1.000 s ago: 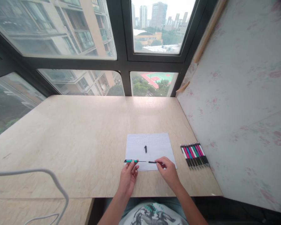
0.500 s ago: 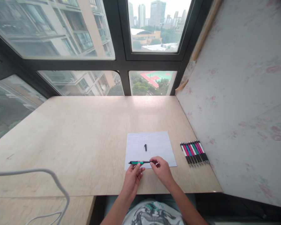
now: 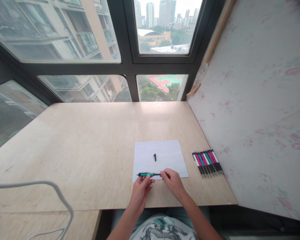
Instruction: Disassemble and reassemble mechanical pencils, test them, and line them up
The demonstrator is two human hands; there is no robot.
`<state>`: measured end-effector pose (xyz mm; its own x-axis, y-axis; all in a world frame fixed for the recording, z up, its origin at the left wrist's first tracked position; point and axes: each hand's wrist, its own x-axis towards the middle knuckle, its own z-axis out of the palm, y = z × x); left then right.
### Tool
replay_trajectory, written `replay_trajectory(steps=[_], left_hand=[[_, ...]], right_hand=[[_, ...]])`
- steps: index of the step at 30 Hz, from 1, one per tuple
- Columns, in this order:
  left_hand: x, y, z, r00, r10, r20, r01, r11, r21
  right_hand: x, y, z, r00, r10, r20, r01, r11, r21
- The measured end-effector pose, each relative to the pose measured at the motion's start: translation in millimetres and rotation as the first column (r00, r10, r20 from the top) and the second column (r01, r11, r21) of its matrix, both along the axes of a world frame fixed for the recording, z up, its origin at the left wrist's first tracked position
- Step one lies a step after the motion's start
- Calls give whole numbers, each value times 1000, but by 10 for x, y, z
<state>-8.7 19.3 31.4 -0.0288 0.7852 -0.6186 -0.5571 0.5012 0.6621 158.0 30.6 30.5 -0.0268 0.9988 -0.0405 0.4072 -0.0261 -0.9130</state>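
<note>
A green and black pen point(image 3: 147, 174) lies crosswise in my fingers over the near edge of a white sheet of paper point(image 3: 165, 150). My left hand point(image 3: 141, 190) pinches its green barrel. My right hand point(image 3: 173, 182) pinches the black end of the same pen. A small black pen part point(image 3: 155, 157) lies on the middle of the sheet, apart from both hands.
A row of several pens point(image 3: 207, 161) with pink, blue and green barrels lies on the beige table point(image 3: 77, 143) right of the sheet, close to a flowered wall panel point(image 3: 252, 100). A white wire frame point(image 3: 52, 200) stands at the near left. Windows run along the table's far edge.
The two pen halves, pulled apart with a thin rod showing between them a second ago, have been pushed together; my hands have come closer to each other.
</note>
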Motion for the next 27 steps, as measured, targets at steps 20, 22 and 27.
replay_trajectory(steps=[20,22,27], left_hand=[[70,-12,47,997,-73,4,72,997,35],[75,-4,45,998,-69,9,69,997,31],[95,22,35,1000,-16,0,16,1000,-6]], right_hand=[[48,-31,-1,997,-29,-77,20,993,-117],[51,-26,2,993,-11,-114,0,995,-98],[49,-18,7,988,-42,-151,34,998,-51]])
